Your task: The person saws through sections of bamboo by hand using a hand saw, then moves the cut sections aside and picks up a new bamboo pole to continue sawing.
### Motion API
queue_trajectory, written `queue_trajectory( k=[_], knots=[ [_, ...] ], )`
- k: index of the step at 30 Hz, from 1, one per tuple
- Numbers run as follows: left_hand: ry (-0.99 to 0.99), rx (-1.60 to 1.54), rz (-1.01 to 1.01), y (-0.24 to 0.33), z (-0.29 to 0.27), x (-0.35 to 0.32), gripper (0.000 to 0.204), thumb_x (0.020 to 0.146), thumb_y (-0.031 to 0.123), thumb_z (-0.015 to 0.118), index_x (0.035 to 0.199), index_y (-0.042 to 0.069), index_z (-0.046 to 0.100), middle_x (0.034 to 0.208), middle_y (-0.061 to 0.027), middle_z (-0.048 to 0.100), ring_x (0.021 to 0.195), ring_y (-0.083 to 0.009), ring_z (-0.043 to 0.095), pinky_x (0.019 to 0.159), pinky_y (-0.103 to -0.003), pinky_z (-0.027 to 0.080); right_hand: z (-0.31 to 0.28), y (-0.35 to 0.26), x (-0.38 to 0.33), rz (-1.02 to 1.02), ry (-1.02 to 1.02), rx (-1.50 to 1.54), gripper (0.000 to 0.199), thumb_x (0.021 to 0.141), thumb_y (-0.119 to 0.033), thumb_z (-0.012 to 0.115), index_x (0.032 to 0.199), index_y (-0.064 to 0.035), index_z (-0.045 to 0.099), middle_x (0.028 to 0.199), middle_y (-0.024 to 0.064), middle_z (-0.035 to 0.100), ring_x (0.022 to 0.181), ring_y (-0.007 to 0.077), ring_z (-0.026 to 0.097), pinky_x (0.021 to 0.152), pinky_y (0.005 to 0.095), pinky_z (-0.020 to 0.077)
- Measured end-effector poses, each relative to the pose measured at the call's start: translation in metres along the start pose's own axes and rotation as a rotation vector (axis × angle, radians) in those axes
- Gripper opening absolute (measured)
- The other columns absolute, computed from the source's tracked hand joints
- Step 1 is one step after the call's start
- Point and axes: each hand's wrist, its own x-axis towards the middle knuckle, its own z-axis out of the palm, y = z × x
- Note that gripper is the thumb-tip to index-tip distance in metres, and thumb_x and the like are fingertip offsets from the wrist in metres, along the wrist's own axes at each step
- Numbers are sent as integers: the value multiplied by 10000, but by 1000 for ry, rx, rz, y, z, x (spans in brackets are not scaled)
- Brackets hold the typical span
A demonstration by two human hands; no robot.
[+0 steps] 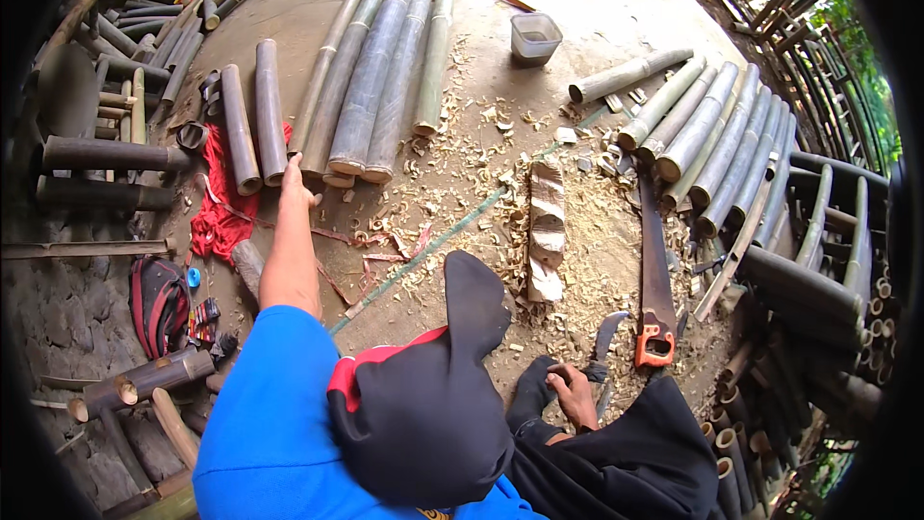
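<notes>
My left hand (296, 191) is stretched forward at the lower ends of the bamboo tubes, thumb apart from the fingers. Its fingertips are beside a dark bamboo tube (270, 116); whether they touch it is hard to tell. My right hand (574, 395) is low by my leg, its fingers curled in next to a dark boot or sock (531, 390); what they hold, if anything, is hidden. Close to that hand lies a curved blade (609, 332) with a dark handle. A notched wooden block (546, 231) lies in front of me among shavings.
A handsaw with an orange handle (655, 345) lies right of the block. Bamboo tubes (712, 135) are lined up at the right, others (375, 77) ahead. A plastic tub (535, 38) of dark liquid stands beyond. Red cloth (223, 197) and a backpack (160, 306) are left.
</notes>
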Motion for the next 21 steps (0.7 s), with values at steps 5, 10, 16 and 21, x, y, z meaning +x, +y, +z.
queue_trajectory(
  k=[5,10,16,21],
  knots=[
    [-236,-413,244,60,-35,21,756,790,457,792,1409,89,561,1355,-146,621,1363,-354,513,1119,-647,268,2,3,0,-47,-45,-23,240,981,-145,661,1126,44,688,935,110,739,856,162,701,780,319,541],
    [69,-515,534,95,1,-16,450,685,139,928,1055,131,671,981,-47,667,917,-251,632,851,-482,548,-13,34,-26,47,22,1,225,986,-121,656,1118,58,689,898,111,745,820,166,714,762,316,555],
    [-34,-292,567,121,22,-94,655,687,344,948,1167,30,632,971,-113,677,767,-253,672,578,-393,621,-13,42,-25,76,5,65,237,993,-118,639,1137,66,680,918,108,739,844,164,709,782,314,558],
    [-766,-269,81,154,21,-112,791,841,554,788,1341,-19,572,1084,-175,682,891,-300,698,788,-456,644,-6,27,-20,68,-37,47,245,995,-133,649,1152,52,678,939,106,733,859,159,701,796,311,549]
  ],
)
